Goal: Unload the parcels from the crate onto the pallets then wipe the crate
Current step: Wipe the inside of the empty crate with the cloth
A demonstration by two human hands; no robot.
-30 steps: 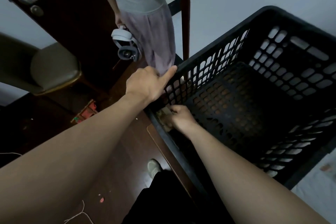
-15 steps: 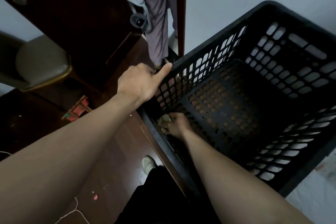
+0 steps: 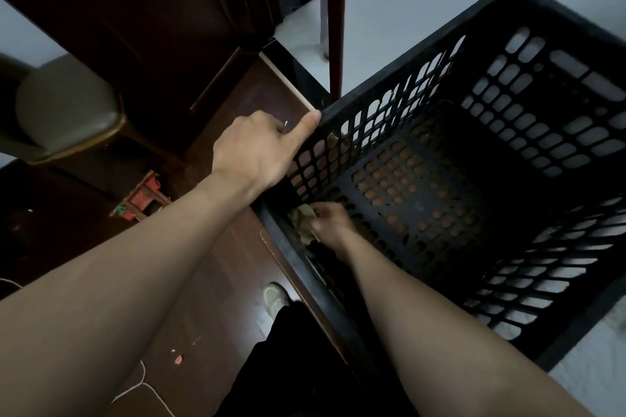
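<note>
Matt black plastic crate (image 3: pixel 389 91); glossy wood floor (image 3: pixel 216 298).

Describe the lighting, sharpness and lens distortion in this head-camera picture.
Head view: dim, flat light, no glare; the crate interior is deeply shadowed, so the cloth in the right hand barely shows; the wide lens swells the left forearm and splays the crate's walls; the left hand looks sharp.

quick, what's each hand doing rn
left hand: grips the crate rim, thumb on top.
right hand: holds a cloth inside the crate.
</note>
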